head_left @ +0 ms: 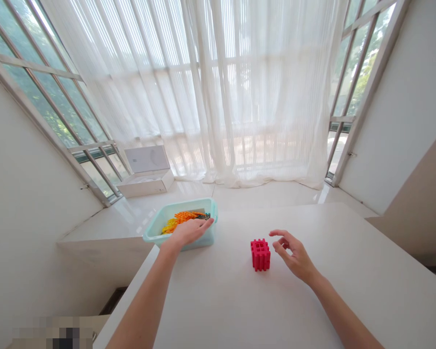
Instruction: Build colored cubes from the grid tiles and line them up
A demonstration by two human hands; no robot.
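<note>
My left hand [189, 231] reaches over the near rim of a pale turquoise plastic bin [199, 202], its fingers together and pointing down among the contents. Orange and yellow plastic building pieces [181, 219] fill the bin, with some darker pieces near my fingertips. Whether my left hand grips anything is hidden. A pinkish-red lattice-sided plastic block [260, 255] stands on the white table [218, 300]. My right hand [294, 256] hovers just to the right of the block, fingers apart and empty, apparently not touching it.
The bin sits at the table's far left edge. Beyond the table, a white open box [147, 174] stands on a glossy white ledge [261, 196]. Sheer white curtains [240, 97] and window frames stand behind it, with walls on both sides.
</note>
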